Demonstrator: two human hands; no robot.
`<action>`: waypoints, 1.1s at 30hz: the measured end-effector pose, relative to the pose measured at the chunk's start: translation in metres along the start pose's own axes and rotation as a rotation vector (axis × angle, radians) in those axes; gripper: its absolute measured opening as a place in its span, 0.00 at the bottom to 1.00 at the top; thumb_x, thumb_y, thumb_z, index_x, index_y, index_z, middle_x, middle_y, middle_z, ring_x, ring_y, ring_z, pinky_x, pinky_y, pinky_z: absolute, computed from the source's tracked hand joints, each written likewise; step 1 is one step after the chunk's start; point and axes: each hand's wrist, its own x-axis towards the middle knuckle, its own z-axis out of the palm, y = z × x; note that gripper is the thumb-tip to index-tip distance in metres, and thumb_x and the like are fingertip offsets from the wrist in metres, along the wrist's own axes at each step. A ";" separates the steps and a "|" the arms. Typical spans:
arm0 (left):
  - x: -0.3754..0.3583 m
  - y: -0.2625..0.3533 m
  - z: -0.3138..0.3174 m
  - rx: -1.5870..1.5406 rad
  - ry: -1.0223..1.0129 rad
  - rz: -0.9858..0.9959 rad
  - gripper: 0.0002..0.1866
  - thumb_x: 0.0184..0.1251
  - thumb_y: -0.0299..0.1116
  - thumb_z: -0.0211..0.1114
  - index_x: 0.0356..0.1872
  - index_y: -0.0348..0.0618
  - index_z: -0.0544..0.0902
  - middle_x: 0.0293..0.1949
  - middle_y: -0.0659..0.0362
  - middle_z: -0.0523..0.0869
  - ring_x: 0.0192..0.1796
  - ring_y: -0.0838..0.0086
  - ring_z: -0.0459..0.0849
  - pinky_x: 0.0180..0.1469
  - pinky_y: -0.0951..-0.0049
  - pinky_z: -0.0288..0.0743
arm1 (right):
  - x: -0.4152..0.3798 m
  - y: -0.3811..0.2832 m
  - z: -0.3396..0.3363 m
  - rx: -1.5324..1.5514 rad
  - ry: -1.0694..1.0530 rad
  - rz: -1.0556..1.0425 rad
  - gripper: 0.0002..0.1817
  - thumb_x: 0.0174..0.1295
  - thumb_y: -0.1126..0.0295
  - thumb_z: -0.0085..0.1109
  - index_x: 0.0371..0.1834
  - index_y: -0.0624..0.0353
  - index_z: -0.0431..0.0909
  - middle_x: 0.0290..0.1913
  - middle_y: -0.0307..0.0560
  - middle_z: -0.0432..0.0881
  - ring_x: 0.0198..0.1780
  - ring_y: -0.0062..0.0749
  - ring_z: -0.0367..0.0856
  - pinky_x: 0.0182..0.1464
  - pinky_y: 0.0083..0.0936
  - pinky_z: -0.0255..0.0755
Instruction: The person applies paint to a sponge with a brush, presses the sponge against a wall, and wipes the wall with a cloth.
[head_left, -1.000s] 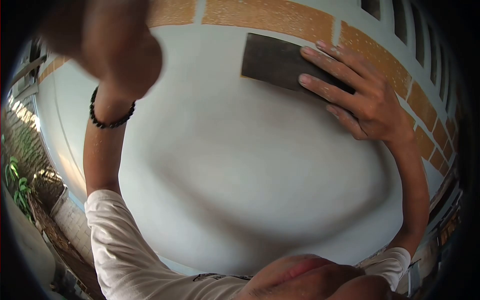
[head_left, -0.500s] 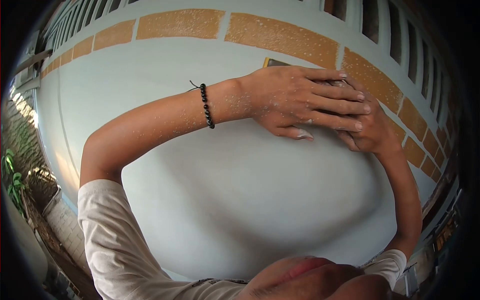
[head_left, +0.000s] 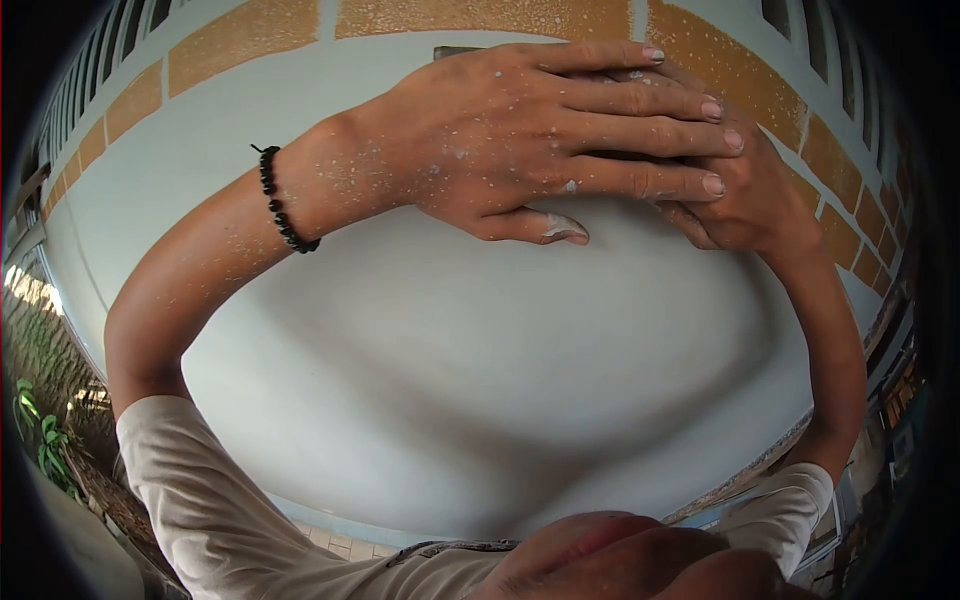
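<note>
My left hand (head_left: 520, 140) lies across the back of my right hand (head_left: 765, 190), its fingers stretched flat and pointing right. Pale specks dot its skin, and its thumb is smeared white. A black bead bracelet (head_left: 275, 205) circles the left wrist. Most of the right hand's fingers are hidden under the left, but they look curled. Behind the upper edge of the left hand, a small dark flat piece (head_left: 455, 52) pokes out against the wall; the rest of it is covered. Both hands are in front of a smooth white wall (head_left: 480, 310).
Orange-brown brick-shaped patches (head_left: 480, 18) run in a curved band along the wall above the hands. Upright slats (head_left: 815, 45) rise at the upper right. Green leaves (head_left: 45, 430) and rough ground show at the left, paving (head_left: 350, 545) at the bottom.
Both hands and the wall's painted band now sit higher in view, and the hands look larger. The left hand remains over the right, in much the same place against the wall.
</note>
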 end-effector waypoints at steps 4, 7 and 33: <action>-0.001 -0.013 0.021 -0.021 0.052 -0.040 0.49 0.61 0.49 0.71 0.84 0.63 0.57 0.84 0.64 0.59 0.84 0.67 0.59 0.87 0.53 0.52 | -0.005 0.014 0.022 0.027 0.003 -0.038 0.23 0.57 0.67 0.73 0.58 0.54 0.85 0.65 0.46 0.82 0.74 0.50 0.74 0.75 0.47 0.72; -0.003 -0.011 0.017 0.035 0.011 -0.023 0.45 0.68 0.50 0.67 0.84 0.62 0.58 0.83 0.61 0.60 0.81 0.63 0.64 0.84 0.55 0.61 | 0.000 0.013 0.020 -0.026 0.048 -0.071 0.19 0.62 0.66 0.70 0.57 0.55 0.85 0.64 0.45 0.83 0.72 0.46 0.77 0.74 0.46 0.74; -0.019 -0.031 0.006 0.330 0.306 0.191 0.23 0.59 0.42 0.65 0.56 0.49 0.85 0.61 0.45 0.80 0.65 0.52 0.78 0.65 0.52 0.74 | 0.017 0.002 0.003 -0.083 0.240 -0.153 0.19 0.55 0.61 0.77 0.47 0.58 0.88 0.56 0.54 0.86 0.53 0.48 0.86 0.55 0.41 0.84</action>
